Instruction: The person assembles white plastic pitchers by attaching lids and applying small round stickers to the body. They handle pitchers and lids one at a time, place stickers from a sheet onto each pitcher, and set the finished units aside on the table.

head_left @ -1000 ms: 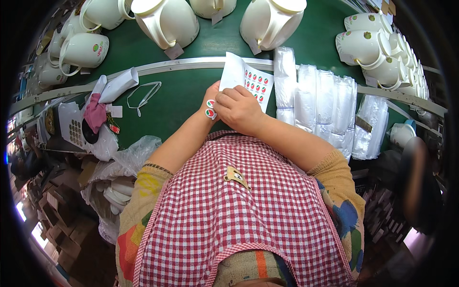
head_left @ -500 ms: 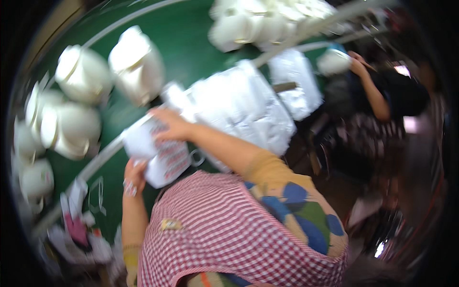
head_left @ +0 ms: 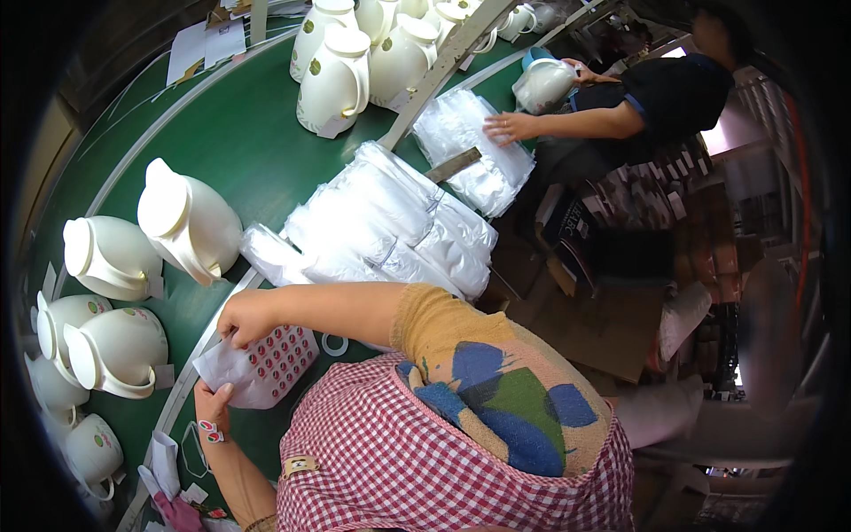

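A white sheet of round red stickers (head_left: 282,362) is held over the green table edge, its left part bare of stickers. My left hand (head_left: 213,406) grips its lower left corner, thumb on top. Two or so loose red stickers (head_left: 210,432) cling to my left wrist. At the sheet's upper edge my right hand (head_left: 246,316) is closed, thumb and fingertips pinched against the paper; whether a single sticker is between them is hidden. Nearest beyond the hands, a white lidded jug (head_left: 191,222) stands on the green surface.
Stacked clear plastic bags (head_left: 390,222) lie beyond my right forearm. More white jugs (head_left: 120,350) line the left, others (head_left: 335,84) the far side. A rail (head_left: 443,71) crosses the table. At right a co-worker's hand (head_left: 510,129) rests on another bag pile; their other hand holds a jug.
The view has shifted, and jugs and bags sit elsewhere in it. My right hand went from spread over the sheet to pinching at its upper edge. The co-worker's hand has reached onto the bags.
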Demonstrator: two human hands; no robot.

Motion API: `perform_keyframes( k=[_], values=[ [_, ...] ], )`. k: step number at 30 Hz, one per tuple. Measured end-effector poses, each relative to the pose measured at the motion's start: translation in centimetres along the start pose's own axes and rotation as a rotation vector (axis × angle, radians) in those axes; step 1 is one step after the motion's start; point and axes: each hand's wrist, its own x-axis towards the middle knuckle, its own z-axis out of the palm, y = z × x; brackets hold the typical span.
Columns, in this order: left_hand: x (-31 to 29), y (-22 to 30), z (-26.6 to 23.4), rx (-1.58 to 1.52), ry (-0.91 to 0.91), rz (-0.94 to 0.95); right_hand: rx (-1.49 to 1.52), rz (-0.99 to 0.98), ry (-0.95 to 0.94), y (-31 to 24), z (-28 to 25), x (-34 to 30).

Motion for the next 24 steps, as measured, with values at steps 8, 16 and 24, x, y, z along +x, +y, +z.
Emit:
perform_keyframes(
  k=[8, 16, 24],
  values=[
    [1.3, -2.7, 1.7, -0.146, 0.231, 0.068, -0.355, -0.286, 0.498, 0.0, 0.1, -0.1],
    [0.5, -1.9, 4.2, -0.456, 0.177, 0.130, -0.088, -0.171, 0.632, 0.4, 3.0, -3.9],
    [0.2, -1.7, 5.5, -0.594, 0.150, 0.127, -0.065, -0.092, 0.476, -0.8, 4.6, -3.9]
  ],
)
